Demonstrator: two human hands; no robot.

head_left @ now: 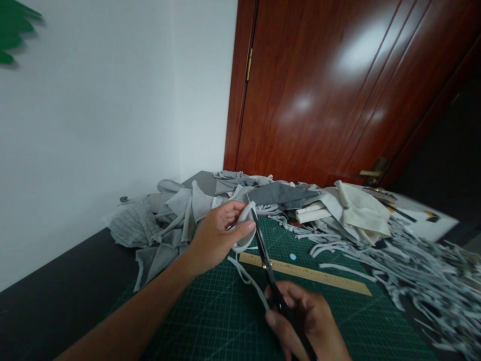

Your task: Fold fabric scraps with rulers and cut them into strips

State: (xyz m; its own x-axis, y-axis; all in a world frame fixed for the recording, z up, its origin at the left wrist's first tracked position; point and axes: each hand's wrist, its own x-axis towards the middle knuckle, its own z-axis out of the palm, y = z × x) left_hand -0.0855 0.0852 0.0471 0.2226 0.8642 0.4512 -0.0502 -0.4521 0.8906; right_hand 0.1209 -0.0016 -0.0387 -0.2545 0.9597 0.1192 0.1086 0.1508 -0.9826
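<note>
Between the thumb and fingers of my left hand (221,228) is a small piece of light grey fabric (245,229), its lower part curling below the thumb. My right hand (306,321) grips a pair of black scissors (267,265) by the handles, the blades pointing up and away from me. The blade tips lie at the fabric's right edge, close to my left fingertips. A narrow grey fabric strip (248,278) trails down from near the left hand toward the right fingers; whether it joins the held piece I cannot tell.
Under my hands lies a green cutting mat (210,311) with a wooden ruler (319,276) across it. Grey fabric scraps (165,215) are heaped at the left, cream fabric (361,210) at the back right, and many cut strips (424,286) at the right. A wooden door (308,100) stands behind.
</note>
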